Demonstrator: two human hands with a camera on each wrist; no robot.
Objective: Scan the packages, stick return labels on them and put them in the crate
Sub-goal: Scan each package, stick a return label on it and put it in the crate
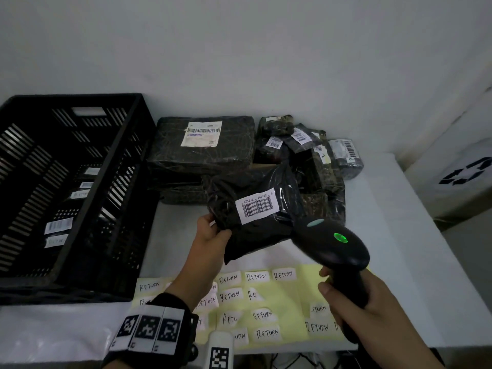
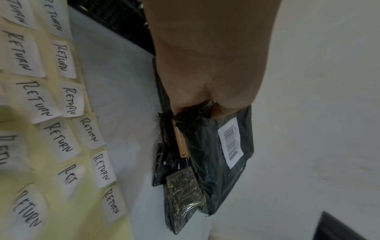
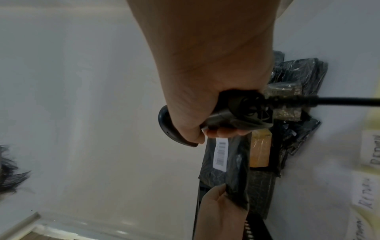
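My left hand (image 1: 213, 235) grips the near left edge of a black plastic package (image 1: 255, 222) and holds it above the table, its white barcode label (image 1: 257, 205) facing up. The same package (image 2: 218, 155) hangs from my fingers in the left wrist view. My right hand (image 1: 354, 302) grips the handle of a black barcode scanner (image 1: 332, 246), whose head points at the package and shows a green light (image 1: 340, 237). In the right wrist view the scanner (image 3: 232, 116) sits in my fist with its cable running right. Yellow sheets of white RETURN labels (image 1: 255, 302) lie under both hands.
A black slatted crate (image 1: 66, 187) stands at the left with labelled packages inside. A pile of black wrapped packages (image 1: 202, 145) lies at the back of the white table (image 1: 399, 235). A white box with a recycling symbol (image 1: 463, 171) stands at the right.
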